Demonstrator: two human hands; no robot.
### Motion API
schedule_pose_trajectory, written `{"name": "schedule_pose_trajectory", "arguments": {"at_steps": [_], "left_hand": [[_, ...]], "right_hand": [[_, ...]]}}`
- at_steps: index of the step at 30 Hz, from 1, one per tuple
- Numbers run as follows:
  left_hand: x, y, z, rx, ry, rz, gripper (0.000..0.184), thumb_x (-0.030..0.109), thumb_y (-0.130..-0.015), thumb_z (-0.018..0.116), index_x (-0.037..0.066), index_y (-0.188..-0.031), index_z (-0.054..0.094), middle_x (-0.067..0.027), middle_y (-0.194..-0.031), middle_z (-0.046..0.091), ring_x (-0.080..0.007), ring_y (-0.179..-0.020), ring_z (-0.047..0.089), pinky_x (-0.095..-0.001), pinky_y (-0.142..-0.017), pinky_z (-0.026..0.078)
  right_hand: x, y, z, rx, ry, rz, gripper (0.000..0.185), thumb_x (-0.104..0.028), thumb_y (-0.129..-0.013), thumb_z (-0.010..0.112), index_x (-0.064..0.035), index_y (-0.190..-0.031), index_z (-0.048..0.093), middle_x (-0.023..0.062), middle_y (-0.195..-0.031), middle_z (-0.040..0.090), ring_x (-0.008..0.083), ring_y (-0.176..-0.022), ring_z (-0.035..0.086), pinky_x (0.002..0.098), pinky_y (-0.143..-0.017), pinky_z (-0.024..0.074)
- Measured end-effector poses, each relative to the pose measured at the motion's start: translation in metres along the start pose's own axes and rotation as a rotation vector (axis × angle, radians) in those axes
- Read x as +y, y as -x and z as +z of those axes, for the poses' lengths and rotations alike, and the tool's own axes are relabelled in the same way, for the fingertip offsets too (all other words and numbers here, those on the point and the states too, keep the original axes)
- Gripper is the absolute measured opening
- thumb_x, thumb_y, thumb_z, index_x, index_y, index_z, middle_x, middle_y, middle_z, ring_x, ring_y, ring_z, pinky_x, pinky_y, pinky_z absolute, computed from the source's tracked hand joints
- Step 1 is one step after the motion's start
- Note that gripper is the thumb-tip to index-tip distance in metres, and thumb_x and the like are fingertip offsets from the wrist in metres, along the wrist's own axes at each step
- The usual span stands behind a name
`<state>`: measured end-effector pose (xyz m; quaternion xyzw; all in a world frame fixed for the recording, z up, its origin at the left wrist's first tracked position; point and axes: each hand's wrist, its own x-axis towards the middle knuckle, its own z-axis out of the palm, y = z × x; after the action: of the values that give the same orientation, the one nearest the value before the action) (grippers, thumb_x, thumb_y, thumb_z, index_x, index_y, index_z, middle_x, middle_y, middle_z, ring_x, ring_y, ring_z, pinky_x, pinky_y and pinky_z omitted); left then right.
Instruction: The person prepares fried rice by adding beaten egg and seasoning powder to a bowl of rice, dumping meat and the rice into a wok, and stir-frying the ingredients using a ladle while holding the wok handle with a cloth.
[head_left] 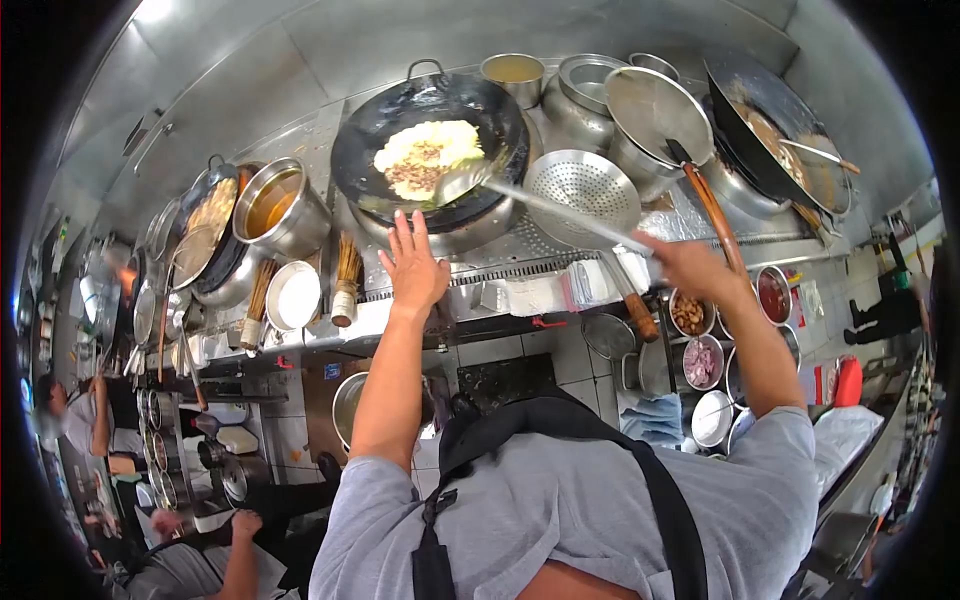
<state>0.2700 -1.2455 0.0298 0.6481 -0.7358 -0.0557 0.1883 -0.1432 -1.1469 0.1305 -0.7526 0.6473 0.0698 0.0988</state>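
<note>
Yellow egg with brown bits of meat [430, 152] lies in a large black wok [365, 135] at the upper middle. My right hand [690, 265] is closed round the handle end of a long metal ladle [570, 215]; its bowl rests in the wok at the egg's lower right edge. With fingers spread and nothing in it, my left hand [415, 270] is just below the wok's near rim. A perforated metal strainer [583, 195] sits right of the wok, below the ladle's shaft.
Left of the wok stand a pot of brown liquid [272, 208], bamboo brushes [345, 290] and a white bowl [293, 296]. Another wok [770, 140] is at the upper right. Ingredient bowls [703, 362] stand at the lower right. Co-workers [200, 560] are at the lower left.
</note>
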Motion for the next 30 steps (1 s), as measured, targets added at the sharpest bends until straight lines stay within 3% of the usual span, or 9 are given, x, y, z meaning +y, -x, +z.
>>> {"name": "schedule_pose_trajectory", "arguments": {"at_steps": [2,5,8,9,11,17,21,23,30], "left_hand": [[-0.001,-0.001,0.004,0.007,0.011,0.016,0.097,0.02,-0.079,0.069,0.012,-0.154,0.009,-0.0192,-0.16,0.004,-0.0439,-0.144,0.015,-0.0637,-0.112,0.014],[0.001,0.0,-0.003,-0.01,0.006,0.012,0.097,0.02,-0.079,0.069,0.011,-0.154,0.008,-0.019,-0.16,0.004,-0.0436,-0.144,0.016,-0.0642,-0.112,0.014],[0.0,-0.001,-0.005,-0.031,0.002,0.011,0.096,0.021,-0.079,0.068,0.012,-0.154,0.009,-0.0184,-0.16,0.004,-0.0423,-0.144,0.016,-0.064,-0.112,0.013],[-0.001,-0.001,-0.006,-0.034,0.004,0.009,0.096,0.021,-0.079,0.068,0.012,-0.154,0.009,-0.0179,-0.16,0.004,-0.0418,-0.144,0.017,-0.064,-0.112,0.013],[-0.002,0.001,-0.008,-0.046,0.004,0.003,0.095,0.021,-0.079,0.067,0.013,-0.154,0.01,-0.0169,-0.16,0.005,-0.0408,-0.144,0.017,-0.0639,-0.112,0.013],[-0.006,0.002,-0.011,-0.065,0.023,0.007,0.094,0.021,-0.08,0.067,0.015,-0.155,0.011,-0.014,-0.161,0.005,-0.0415,-0.144,0.017,-0.0651,-0.112,0.012],[-0.015,0.001,-0.008,-0.03,-0.017,0.028,0.094,0.022,-0.077,0.067,0.018,-0.155,0.013,-0.011,-0.161,0.008,-0.0377,-0.145,0.018,-0.0661,-0.111,0.015],[-0.015,0.002,-0.011,-0.047,-0.012,0.031,0.094,0.022,-0.078,0.067,0.019,-0.155,0.013,-0.0111,-0.161,0.008,-0.0381,-0.145,0.018,-0.0661,-0.111,0.015],[-0.017,0.003,-0.016,-0.074,-0.01,0.049,0.093,0.021,-0.08,0.067,0.018,-0.155,0.013,-0.0116,-0.161,0.008,-0.0392,-0.144,0.019,-0.0652,-0.112,0.014]], "right_hand": [[0.019,0.015,-0.034,0.256,0.264,0.005,0.07,-0.003,-0.081,0.054,-0.0344,-0.143,0.041,0.0133,-0.094,0.068,0.0337,-0.074,0.067,0.0462,-0.065,0.0535],[0.027,0.022,-0.07,0.494,0.413,-0.008,0.071,0.0,-0.08,0.053,-0.0351,-0.142,0.044,0.0123,-0.092,0.067,0.0298,-0.073,0.068,0.0421,-0.061,0.0534],[0.015,0.02,-0.073,0.567,0.432,-0.043,0.071,0.002,-0.079,0.053,-0.0335,-0.14,0.048,0.0099,-0.08,0.063,0.03,-0.069,0.065,0.0424,-0.06,0.0514],[0.006,0.018,-0.069,0.48,0.451,-0.026,0.074,0.004,-0.078,0.054,-0.0351,-0.14,0.047,0.0116,-0.093,0.067,0.0291,-0.073,0.068,0.0407,-0.06,0.0539],[-0.027,0.014,-0.055,0.37,0.398,-0.031,0.071,0.002,-0.077,0.055,-0.0313,-0.14,0.048,0.0081,-0.085,0.065,0.0285,-0.07,0.066,0.0407,-0.061,0.0531],[-0.122,-0.035,0.009,0.292,0.148,-0.117,0.071,-0.001,-0.084,0.049,-0.0353,-0.146,0.037,0.016,-0.093,0.064,0.0339,-0.078,0.067,0.046,-0.067,0.0534],[-0.107,-0.029,0.027,0.332,0.099,-0.094,0.071,-0.002,-0.084,0.05,-0.036,-0.145,0.038,0.0175,-0.094,0.064,0.0358,-0.077,0.067,0.0468,-0.067,0.0534],[-0.083,-0.009,0.007,0.255,0.248,0.002,0.073,-0.001,-0.083,0.05,-0.0367,-0.145,0.037,0.0156,-0.094,0.065,0.0339,-0.073,0.067,0.0456,-0.062,0.0535],[-0.056,0.041,-0.063,0.438,0.39,0.055,0.071,-0.001,-0.078,0.056,-0.0335,-0.14,0.048,0.0133,-0.087,0.066,0.0332,-0.066,0.066,0.0446,-0.058,0.0519]]}}
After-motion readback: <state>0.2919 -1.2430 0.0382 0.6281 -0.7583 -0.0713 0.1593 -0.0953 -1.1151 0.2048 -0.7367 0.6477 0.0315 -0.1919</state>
